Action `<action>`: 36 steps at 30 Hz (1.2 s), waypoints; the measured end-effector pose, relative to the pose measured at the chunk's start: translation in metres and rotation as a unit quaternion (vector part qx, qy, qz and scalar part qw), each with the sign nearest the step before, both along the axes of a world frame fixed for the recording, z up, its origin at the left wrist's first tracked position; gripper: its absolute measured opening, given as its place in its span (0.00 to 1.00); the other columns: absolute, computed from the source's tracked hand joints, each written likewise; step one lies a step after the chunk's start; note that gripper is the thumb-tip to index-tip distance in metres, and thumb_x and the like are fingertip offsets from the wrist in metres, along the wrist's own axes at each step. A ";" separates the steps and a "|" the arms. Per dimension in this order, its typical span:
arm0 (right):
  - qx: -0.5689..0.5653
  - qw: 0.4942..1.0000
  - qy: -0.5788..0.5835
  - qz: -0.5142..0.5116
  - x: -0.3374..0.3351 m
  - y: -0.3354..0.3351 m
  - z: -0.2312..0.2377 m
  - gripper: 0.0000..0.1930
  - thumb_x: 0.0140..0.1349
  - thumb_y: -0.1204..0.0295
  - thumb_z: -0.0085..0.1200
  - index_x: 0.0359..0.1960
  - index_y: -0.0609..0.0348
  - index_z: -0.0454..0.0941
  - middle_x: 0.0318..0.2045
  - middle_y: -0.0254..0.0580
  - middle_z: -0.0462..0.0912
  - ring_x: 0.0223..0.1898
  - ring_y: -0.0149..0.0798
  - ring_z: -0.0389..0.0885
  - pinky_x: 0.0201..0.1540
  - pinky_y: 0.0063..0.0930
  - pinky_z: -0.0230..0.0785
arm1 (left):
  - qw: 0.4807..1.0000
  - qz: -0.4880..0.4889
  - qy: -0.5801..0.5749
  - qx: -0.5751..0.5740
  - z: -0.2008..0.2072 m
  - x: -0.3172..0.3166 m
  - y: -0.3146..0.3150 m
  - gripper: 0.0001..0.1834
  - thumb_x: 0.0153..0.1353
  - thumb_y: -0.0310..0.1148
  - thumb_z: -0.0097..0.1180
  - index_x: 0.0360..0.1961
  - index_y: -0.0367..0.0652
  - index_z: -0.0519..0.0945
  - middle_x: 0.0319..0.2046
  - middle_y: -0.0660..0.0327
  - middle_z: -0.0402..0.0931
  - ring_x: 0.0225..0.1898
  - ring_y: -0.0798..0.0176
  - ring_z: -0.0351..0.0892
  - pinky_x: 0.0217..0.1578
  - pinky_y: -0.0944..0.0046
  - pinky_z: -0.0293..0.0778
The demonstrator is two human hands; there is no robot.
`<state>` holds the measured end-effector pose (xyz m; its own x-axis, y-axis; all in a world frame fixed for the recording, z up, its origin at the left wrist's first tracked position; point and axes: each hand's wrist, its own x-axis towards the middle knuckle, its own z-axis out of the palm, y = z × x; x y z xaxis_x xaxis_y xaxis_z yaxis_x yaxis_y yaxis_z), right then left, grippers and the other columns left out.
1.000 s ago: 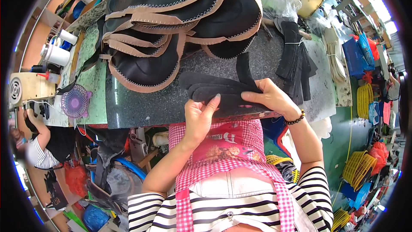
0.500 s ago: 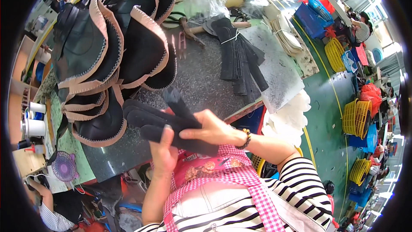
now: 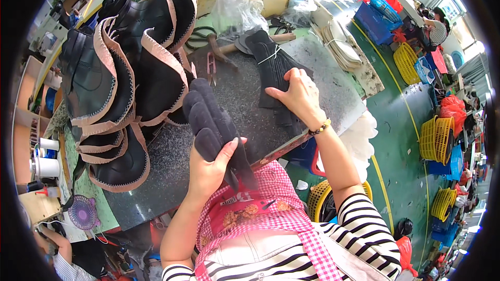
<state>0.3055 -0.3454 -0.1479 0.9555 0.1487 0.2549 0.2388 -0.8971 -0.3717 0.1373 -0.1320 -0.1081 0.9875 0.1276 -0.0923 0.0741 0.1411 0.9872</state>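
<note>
My left fingers point(image 3: 228, 149) are clamped, thumb on top, on a fanned stack of dark strips point(image 3: 204, 117) at the middle of the frame, their rounded ends pointing up and the lower ends hanging in front of my pink checked apron point(image 3: 271, 184). My right fingers point(image 3: 299, 80) are spread, the thumb well apart from the others, over a tied bundle of dark strips point(image 3: 266, 65) right of centre; I cannot tell whether they are pressing on it. A white band point(image 3: 269, 55) circles that bundle, which lies on the grey counter point(image 3: 166, 161). Just left of it are a hammer point(image 3: 225, 56) and pink snips point(image 3: 211, 66). Black leather pieces point(image 3: 88, 86) with pale stitched edges pile up in the upper left of the frame. Near the top centre sits a clear plastic bag point(image 3: 240, 10), and toward the upper right lies a tied bundle of cream strips point(image 3: 341, 47). A purple fan point(image 3: 83, 212) stands at the lower left.
</note>
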 end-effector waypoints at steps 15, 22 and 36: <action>0.027 0.997 -0.038 0.056 0.034 -0.080 0.007 0.22 0.48 0.69 0.70 0.47 0.53 0.81 0.42 0.40 0.80 0.44 0.44 0.80 0.48 0.36 0.73 | 0.996 -0.069 0.055 -0.002 -0.013 0.019 -0.006 0.13 0.66 0.26 0.58 0.50 0.32 0.78 0.40 0.53 0.85 0.44 0.62 0.84 0.46 0.63 0.79; 0.009 0.998 -0.023 0.054 0.016 -0.066 0.004 0.22 0.54 0.69 0.66 0.52 0.54 0.80 0.45 0.43 0.78 0.52 0.47 0.75 0.52 0.39 0.71 | 0.996 -0.060 0.056 -0.021 -0.018 0.024 -0.006 0.13 0.67 0.29 0.59 0.49 0.32 0.79 0.40 0.53 0.85 0.44 0.62 0.84 0.45 0.64 0.79; 0.200 0.979 0.031 0.023 0.069 -0.095 -0.003 0.10 0.57 0.69 0.63 0.38 0.58 0.86 0.31 0.44 0.87 0.34 0.42 0.86 0.42 0.34 0.77 | 0.985 -0.159 0.031 -0.057 -0.026 0.100 -0.058 0.16 0.67 0.31 0.59 0.53 0.35 0.77 0.47 0.55 0.82 0.44 0.64 0.82 0.47 0.62 0.79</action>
<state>0.3744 -0.4401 -0.1509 0.9656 0.0919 0.2431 0.2411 -0.6664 -0.7055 0.2376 -0.1905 -0.1341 0.9679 -0.2020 -0.1494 0.1920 0.2115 0.9583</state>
